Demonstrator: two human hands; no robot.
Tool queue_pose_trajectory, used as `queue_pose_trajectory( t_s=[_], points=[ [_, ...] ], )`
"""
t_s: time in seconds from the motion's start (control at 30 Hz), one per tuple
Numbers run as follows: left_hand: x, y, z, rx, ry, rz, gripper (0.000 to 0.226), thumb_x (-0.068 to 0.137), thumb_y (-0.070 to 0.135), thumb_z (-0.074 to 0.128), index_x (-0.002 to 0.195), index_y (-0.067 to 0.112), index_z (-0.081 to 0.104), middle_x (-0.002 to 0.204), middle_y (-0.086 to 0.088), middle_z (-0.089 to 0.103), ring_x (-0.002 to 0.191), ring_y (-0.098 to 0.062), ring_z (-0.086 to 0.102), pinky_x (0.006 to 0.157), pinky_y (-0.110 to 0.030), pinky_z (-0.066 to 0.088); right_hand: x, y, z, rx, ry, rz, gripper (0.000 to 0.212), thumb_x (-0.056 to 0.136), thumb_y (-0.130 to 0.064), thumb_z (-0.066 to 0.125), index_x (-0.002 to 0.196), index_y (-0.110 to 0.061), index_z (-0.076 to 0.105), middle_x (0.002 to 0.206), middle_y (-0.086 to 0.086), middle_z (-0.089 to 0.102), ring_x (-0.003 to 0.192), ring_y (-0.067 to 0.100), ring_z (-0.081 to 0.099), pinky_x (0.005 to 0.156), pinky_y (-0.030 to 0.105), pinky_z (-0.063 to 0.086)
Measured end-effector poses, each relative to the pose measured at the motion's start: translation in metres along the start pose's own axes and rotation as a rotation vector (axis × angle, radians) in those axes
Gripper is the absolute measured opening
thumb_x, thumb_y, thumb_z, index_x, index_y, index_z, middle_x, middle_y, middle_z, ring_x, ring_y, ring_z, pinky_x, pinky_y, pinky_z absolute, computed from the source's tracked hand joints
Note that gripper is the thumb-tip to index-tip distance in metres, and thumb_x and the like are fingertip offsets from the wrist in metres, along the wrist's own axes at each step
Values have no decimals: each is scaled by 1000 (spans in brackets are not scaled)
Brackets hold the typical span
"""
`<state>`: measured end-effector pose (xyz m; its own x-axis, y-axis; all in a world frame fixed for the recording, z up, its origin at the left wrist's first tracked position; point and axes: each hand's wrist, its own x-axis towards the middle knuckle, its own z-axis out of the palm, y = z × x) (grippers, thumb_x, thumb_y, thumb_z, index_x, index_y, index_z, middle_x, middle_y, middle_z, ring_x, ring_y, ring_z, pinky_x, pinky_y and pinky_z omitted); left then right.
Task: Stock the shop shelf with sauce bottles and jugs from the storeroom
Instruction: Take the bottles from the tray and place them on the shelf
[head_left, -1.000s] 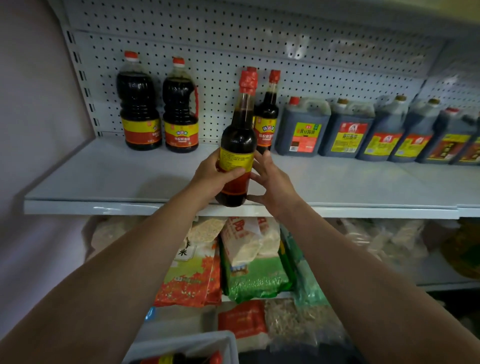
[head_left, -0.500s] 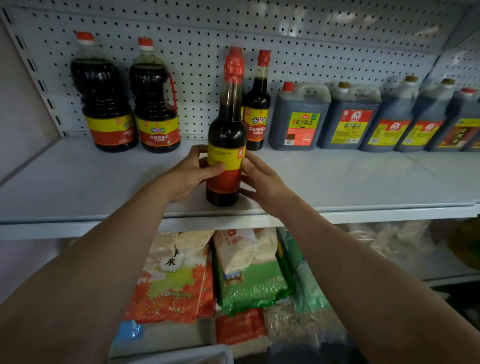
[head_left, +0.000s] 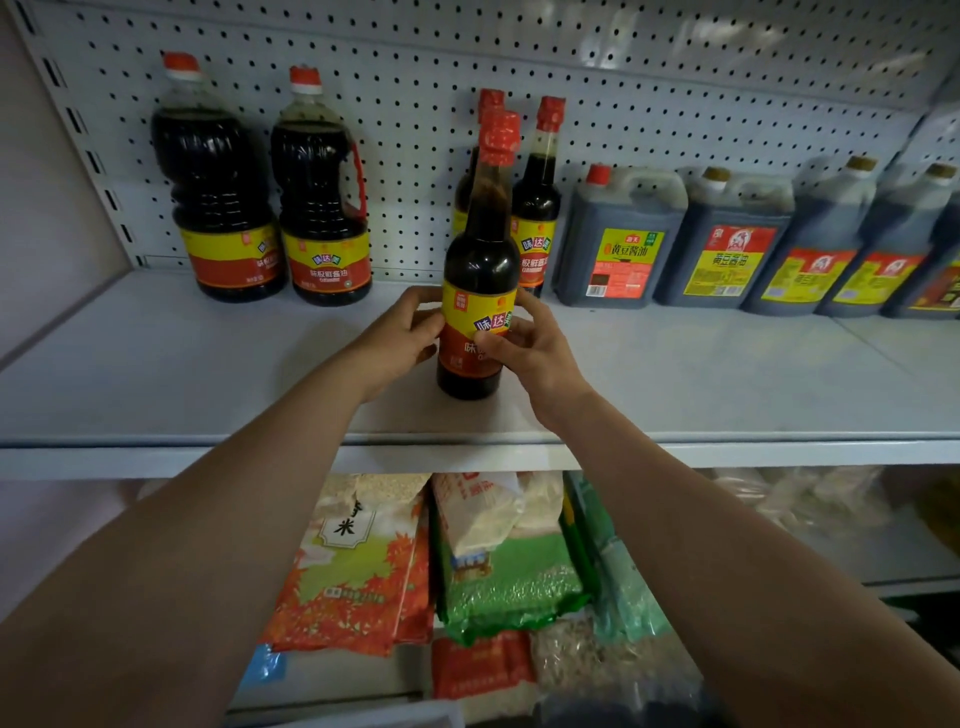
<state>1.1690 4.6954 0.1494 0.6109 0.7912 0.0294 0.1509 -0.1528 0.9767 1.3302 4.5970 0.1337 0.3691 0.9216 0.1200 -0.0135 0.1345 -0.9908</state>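
A tall dark sauce bottle (head_left: 480, 270) with a red cap and a yellow-red label stands upright on the white shelf (head_left: 156, 374), near its front middle. My left hand (head_left: 400, 338) holds it from the left and my right hand (head_left: 530, 348) grips it from the right, fingers curled over the label. Two more slim bottles (head_left: 537, 208) of the same kind stand behind it against the pegboard. Two big round bottles (head_left: 270, 192) stand at the back left. Several square dark jugs (head_left: 727, 239) line the back right.
The pegboard back wall (head_left: 675, 104) closes the shelf behind. A side wall (head_left: 47, 208) bounds it on the left. Below, a lower shelf holds bags of rice and grain (head_left: 467, 566). Open shelf surface lies left and right of the held bottle.
The bottle came down from the air onto the shelf and went a little further in. It has turned, so the label's front now faces me. Both hands stayed on it.
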Motion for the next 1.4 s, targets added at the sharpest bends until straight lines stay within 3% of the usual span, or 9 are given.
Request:
queue_pose_trajectory(
  t_s=[0.17, 0.3, 0.43, 0.53, 0.67, 0.83, 1.07, 1.23, 1.4],
  points=[
    [3, 0, 5, 69, 6, -2, 39, 106, 25, 45, 144, 31, 44, 130, -4, 61, 123, -21, 58, 101, -43, 52, 3, -1, -14, -21, -70, -14, 56, 92, -17, 73, 144, -22, 54, 125, 4, 71, 121, 20, 65, 102, 40, 52],
    [-5, 1, 7, 12, -5, -12, 67, 91, 33, 69, 150, 28, 37, 128, -1, 62, 121, -20, 58, 102, -40, 50, 4, 1, -27, 40, -138, 42, 51, 99, -16, 62, 146, -31, 50, 128, -3, 70, 118, 10, 65, 89, 23, 53],
    [-4, 4, 16, 244, 39, 20, 89, 71, 41, 86, 143, 39, 34, 130, -2, 64, 119, -21, 59, 103, -43, 46, 7, 9, -33, 56, -152, 19, 53, 99, -5, 59, 148, -24, 48, 132, 9, 68, 123, 22, 64, 101, 33, 54],
    [3, 8, 22, 370, 113, 53, 85, 77, 37, 83, 146, 33, 33, 128, -6, 63, 116, -26, 60, 100, -42, 49, 13, 9, -31, 15, -105, -5, 49, 97, -4, 62, 145, -13, 53, 124, 5, 72, 118, 20, 67, 103, 36, 53],
    [19, 11, 25, 455, 146, 42, 85, 84, 35, 77, 153, 30, 29, 125, -9, 64, 111, -28, 62, 99, -46, 52, 29, 6, -29, -29, -40, -22, 47, 94, -7, 67, 139, -17, 57, 107, -12, 76, 103, 6, 72, 87, 22, 58],
    [51, 9, 21, 429, 172, 9, 85, 80, 33, 81, 151, 30, 34, 128, -10, 64, 109, -28, 64, 95, -49, 54, 59, 10, -33, -79, -9, -20, 48, 92, -14, 72, 139, -17, 60, 109, -13, 75, 103, 3, 71, 83, 21, 57],
    [92, 3, 14, 390, 178, -7, 80, 80, 32, 81, 147, 29, 38, 130, -9, 62, 115, -29, 62, 96, -50, 53, 102, 21, -34, -104, 31, -31, 49, 89, -19, 76, 137, -21, 63, 116, -8, 73, 114, 12, 67, 99, 35, 56],
    [115, 2, 13, 401, 182, -13, 78, 83, 29, 79, 148, 27, 37, 137, -9, 58, 124, -30, 57, 100, -51, 51, 124, 20, -34, -148, 27, -48, 42, 92, -21, 73, 133, -21, 65, 110, -13, 74, 103, 1, 69, 87, 20, 57],
    [126, 1, 14, 412, 202, -9, 78, 83, 32, 78, 149, 28, 38, 137, -8, 57, 124, -29, 57, 99, -49, 52, 137, 25, -36, -146, 44, -40, 36, 92, -20, 73, 127, -26, 68, 105, -19, 74, 100, -3, 69, 87, 19, 56]
  ],
)
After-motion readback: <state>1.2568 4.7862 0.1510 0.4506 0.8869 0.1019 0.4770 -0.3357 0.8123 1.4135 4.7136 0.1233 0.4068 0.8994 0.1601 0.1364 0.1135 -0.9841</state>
